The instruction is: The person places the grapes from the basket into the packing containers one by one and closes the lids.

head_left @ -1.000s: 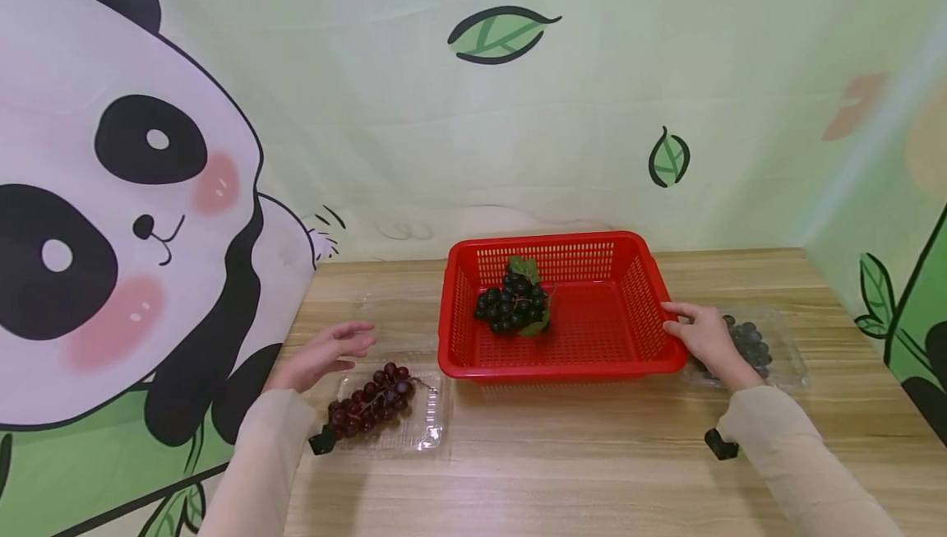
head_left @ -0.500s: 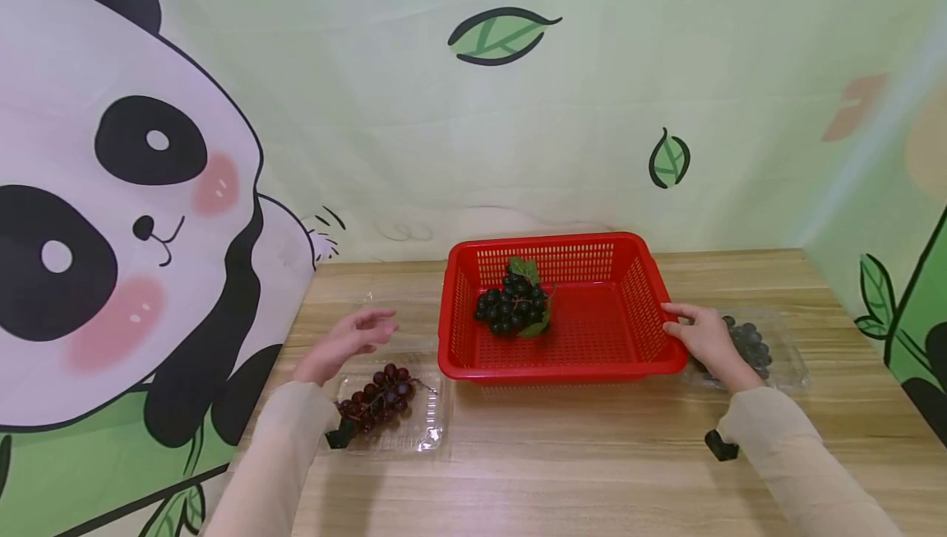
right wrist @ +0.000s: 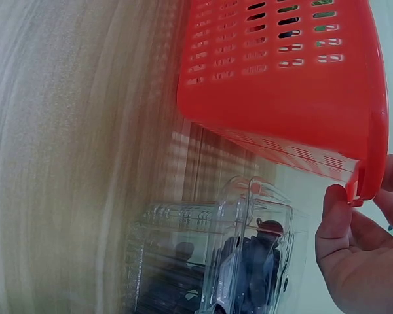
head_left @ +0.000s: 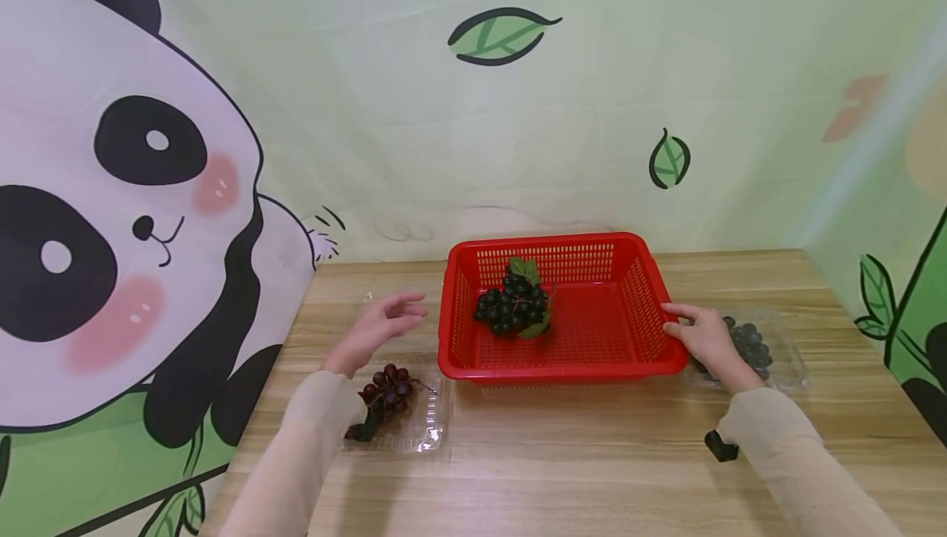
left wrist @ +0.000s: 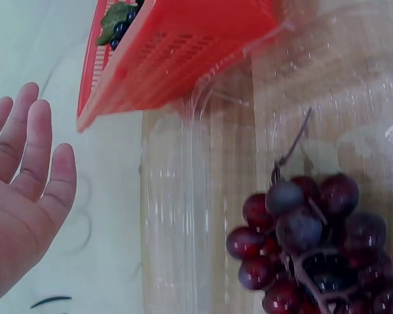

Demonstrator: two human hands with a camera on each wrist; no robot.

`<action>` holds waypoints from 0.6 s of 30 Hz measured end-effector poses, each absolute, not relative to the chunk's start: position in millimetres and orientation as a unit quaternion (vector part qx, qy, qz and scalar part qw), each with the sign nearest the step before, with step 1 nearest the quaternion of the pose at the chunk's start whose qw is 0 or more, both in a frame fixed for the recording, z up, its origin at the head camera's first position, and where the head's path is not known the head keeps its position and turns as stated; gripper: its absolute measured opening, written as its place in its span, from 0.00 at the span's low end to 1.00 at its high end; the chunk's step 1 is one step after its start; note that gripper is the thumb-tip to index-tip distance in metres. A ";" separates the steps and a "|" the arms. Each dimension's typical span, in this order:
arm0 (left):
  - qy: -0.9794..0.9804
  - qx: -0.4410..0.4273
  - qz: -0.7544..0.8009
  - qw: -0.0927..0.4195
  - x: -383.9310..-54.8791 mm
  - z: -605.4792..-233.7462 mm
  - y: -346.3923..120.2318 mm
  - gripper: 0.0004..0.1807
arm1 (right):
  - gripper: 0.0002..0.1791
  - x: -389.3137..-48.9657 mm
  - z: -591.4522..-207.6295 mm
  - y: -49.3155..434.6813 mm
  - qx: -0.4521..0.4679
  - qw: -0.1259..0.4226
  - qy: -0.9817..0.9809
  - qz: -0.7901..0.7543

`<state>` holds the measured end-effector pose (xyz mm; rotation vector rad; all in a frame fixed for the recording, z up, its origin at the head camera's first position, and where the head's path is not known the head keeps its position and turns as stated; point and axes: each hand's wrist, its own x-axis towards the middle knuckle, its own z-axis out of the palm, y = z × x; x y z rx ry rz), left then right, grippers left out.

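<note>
A red plastic basket [head_left: 562,374] stands at mid-table with a bunch of dark grapes [head_left: 510,303] and green leaves in its left half. My right hand [head_left: 703,338] pinches the basket's right rim between thumb and fingers; the right wrist view shows the thumb [right wrist: 336,212] under the lip. My left hand [head_left: 376,330] hovers left of the basket, fingers extended, holding nothing. Below it, a bunch of red grapes [head_left: 388,393] lies in a clear plastic box [head_left: 429,418], partly covered by my left wrist in the head view. The red grapes [left wrist: 301,235] show fully lit in the left wrist view.
To the right of the basket, partly behind my right hand, sits a clear plastic box [head_left: 792,356] with dark grapes [head_left: 750,348] inside. A cloth backdrop [head_left: 555,150] with a panda drawing rises behind the wooden table [head_left: 562,471].
My left hand has moved right and slightly farther back, from the left of the red grapes toward the basket's left side. The right hand stays on the basket rim.
</note>
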<state>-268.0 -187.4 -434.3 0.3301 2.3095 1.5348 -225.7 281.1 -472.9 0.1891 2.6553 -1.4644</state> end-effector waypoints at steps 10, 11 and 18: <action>0.813 0.117 0.540 0.184 -274.4 -433.4 -160.8 0.27 | 0.24 -225.4 -471.1 279.3 0.062 0.049 0.876 -0.475; 0.811 0.116 0.542 0.189 -273.4 -430.0 -158.3 0.27 | 0.24 -225.4 -470.7 279.1 0.062 0.049 0.877 -0.474; 0.800 0.109 0.556 0.199 -279.2 -430.9 -146.2 0.23 | 0.24 -225.9 -469.9 278.4 0.063 0.046 0.883 -0.463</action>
